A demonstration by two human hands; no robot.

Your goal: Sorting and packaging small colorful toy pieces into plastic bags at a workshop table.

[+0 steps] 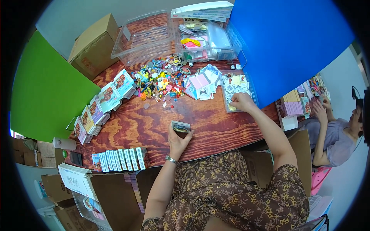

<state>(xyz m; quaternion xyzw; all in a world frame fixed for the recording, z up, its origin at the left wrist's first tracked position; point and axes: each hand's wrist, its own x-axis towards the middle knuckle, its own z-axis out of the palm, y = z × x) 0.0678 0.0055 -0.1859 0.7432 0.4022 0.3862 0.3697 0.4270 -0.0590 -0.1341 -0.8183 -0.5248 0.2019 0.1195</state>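
My left hand (pixel 179 143) is closed around a small open-topped box (pixel 185 125), standing on the wood-patterned table near its front edge. Inside the box some thin dark and coloured items show, too small to name. Over the near part of a clear plastic tray (pixel 249 85), my right hand (pixel 244 102) has its fingers pinched together. Whatever they hold is hidden. Small white printed pieces (pixel 235 89) fill that tray, with a few yellowish ones among them. Left of the tray lies a loose pile of pastel cards (pixel 200 81).
Colourful trinkets (pixel 162 79) are heaped mid-table. Stacked flat cartons (pixel 109 97) curve along the left, and a row of small boxes (pixel 123 159) lines the front edge. Clear bins (pixel 144 42) stand behind. Green (pixel 50 88) and blue panels (pixel 289 42) flank the table. A co-worker (pixel 335 134) sits at right.
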